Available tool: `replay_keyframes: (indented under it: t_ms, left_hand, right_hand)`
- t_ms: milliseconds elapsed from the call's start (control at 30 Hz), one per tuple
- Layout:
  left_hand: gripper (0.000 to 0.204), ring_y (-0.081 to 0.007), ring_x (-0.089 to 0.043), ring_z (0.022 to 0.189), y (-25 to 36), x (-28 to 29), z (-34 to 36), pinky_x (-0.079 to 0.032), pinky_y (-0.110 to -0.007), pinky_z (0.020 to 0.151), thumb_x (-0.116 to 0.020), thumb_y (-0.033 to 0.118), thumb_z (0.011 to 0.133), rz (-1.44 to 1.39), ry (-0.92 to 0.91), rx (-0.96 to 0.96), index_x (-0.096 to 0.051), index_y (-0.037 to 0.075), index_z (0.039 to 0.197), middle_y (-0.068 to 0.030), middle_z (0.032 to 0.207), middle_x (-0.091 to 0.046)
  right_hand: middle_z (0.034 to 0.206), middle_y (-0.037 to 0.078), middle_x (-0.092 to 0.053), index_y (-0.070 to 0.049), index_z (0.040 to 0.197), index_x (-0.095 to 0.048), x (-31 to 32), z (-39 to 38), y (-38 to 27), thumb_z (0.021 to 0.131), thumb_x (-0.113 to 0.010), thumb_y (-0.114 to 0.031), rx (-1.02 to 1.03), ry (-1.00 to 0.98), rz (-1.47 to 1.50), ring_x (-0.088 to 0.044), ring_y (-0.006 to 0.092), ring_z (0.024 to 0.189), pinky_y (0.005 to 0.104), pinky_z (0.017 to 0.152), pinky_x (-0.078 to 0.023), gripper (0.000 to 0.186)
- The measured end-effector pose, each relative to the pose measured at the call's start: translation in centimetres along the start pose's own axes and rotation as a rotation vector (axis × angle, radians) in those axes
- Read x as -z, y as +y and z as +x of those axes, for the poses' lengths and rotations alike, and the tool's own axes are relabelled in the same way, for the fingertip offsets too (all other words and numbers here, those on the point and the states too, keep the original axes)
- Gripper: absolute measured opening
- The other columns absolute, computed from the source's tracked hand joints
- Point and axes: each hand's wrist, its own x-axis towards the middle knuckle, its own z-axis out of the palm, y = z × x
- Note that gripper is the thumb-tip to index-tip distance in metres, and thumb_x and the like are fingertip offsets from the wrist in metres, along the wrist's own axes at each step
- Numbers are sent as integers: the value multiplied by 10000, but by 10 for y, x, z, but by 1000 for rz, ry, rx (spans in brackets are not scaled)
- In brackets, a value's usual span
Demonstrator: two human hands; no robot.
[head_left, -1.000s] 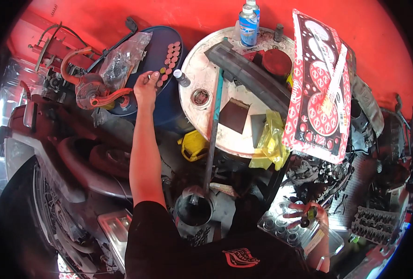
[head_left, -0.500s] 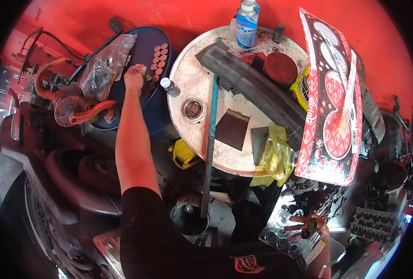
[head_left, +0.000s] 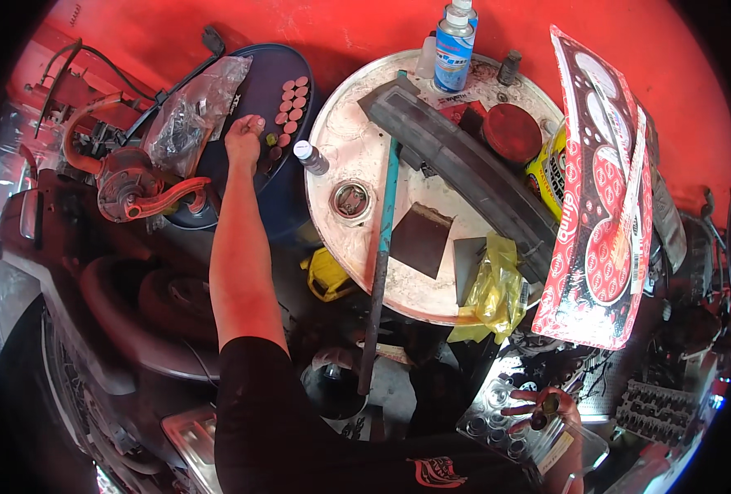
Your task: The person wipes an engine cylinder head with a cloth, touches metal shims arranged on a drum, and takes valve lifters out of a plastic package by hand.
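Observation:
My left hand [head_left: 243,142] reaches over the dark blue drum [head_left: 254,72], its fingers curled together; whatever they may hold is hidden. Just right of it, small round pinkish discs [head_left: 290,111] stand in rows near the drum's edge, with a yellowish piece [head_left: 271,140] and darker discs at their near end. At the lower right, my right hand [head_left: 565,405] has some fingers extended and holds small dark round pieces [head_left: 551,403] against the palm. Beneath and beside that hand lies a clear plastic tray [head_left: 497,398] with round compartments.
A white round drum top [head_left: 340,107] bears a long dark part [head_left: 456,156], a teal-and-dark bar [head_left: 383,239], spray cans [head_left: 453,53] and a yellow plastic bag [head_left: 495,300]. A packaged gasket [head_left: 600,206] leans at the right. A red hand pump [head_left: 126,185] stands at the left.
The whole view has shifted slightly, so most things sit a little further right and lower. My left hand stays over the blue drum beside the discs; my right hand keeps its pieces.

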Motion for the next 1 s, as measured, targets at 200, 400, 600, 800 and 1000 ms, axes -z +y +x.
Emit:
replay_keyframes:
  t_ms: [200,400,600,800,1000]
  left_hand:
    - [179,-130,-623,792,-11,3,9,-494,-283,728,-709,124,887,150,-57,5,-668,-19,986,-56,865,-688]
    - [248,-168,-674,816,-20,3,22,-513,-315,747,-742,207,854,362,-51,-56,-675,1,976,-98,890,-718]
    - [342,-274,-692,929,-11,-8,32,-519,-374,848,-748,323,819,732,57,-155,-706,69,1045,-124,968,-728]
    - [308,-278,-689,956,-5,-4,54,-517,-382,875,-734,310,798,830,-231,36,-721,72,994,-122,972,-725]
    - [257,-285,-697,848,-8,3,35,-535,-383,764,-768,251,759,752,83,-77,-690,22,844,-135,842,-711]
  right_hand:
    - [1243,317,-570,11,967,-630,-4,0,0,846,-665,-216,7,13,5,-556,567,1098,670,779,-521,259]
    - [1236,316,-574,10,974,-630,-7,-4,1,846,-666,-221,10,21,2,-560,559,1097,661,784,-524,266]
    - [1230,315,-578,9,980,-629,-12,-4,2,847,-666,-225,12,48,-4,-565,552,1096,652,790,-527,272]
    - [1223,314,-582,8,987,-629,-17,-3,1,847,-667,-230,13,57,-7,-570,544,1094,643,795,-531,278]
    - [1217,313,-586,7,993,-628,-23,0,-1,848,-668,-234,8,61,-7,-575,537,1093,634,800,-534,285]
